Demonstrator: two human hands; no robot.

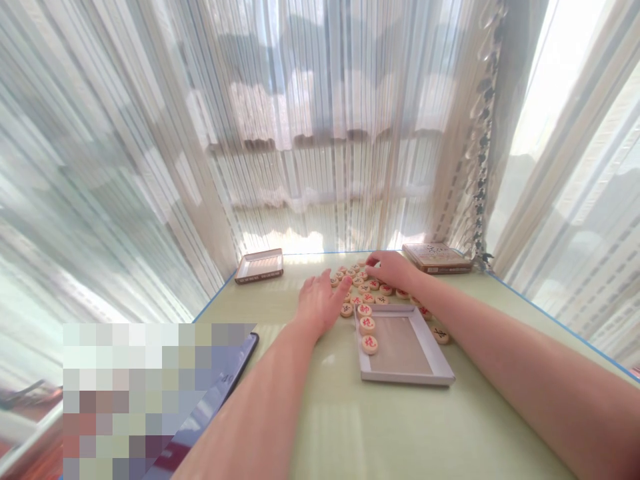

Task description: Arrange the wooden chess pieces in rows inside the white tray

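I have my left hand (pixel 323 303) palm down at the near left edge of the loose round pieces (pixel 369 298), fingers extended and thumb spread apart, so I read it as released, with nothing in its grasp. My right hand (pixel 393 269) reaches to the far right side of the same cluster, fingers curled down at the pieces; from my view I cannot tell whether it grips one or only touches.

The pieces, pale discs marked in red or black, lie crowded on the green counter (pixel 325 413) between and around my hands, beyond the shallow tray (pixel 361 360). Along the tray's left side I see three red-marked discs (pixel 367 325) in a column, the farthest at the corner. A black-marked disc (pixel 441 335) sits just outside the tray's right wall, below my right forearm.

Farther off, I see a shallow box part (pixel 260 267) at the back left and a flat box (pixel 437 257) at the back right, with a sheer striped curtain (pixel 320 167) behind. A dark-edged device (pixel 240 370) lies at lower left, partly masked by pixelation.
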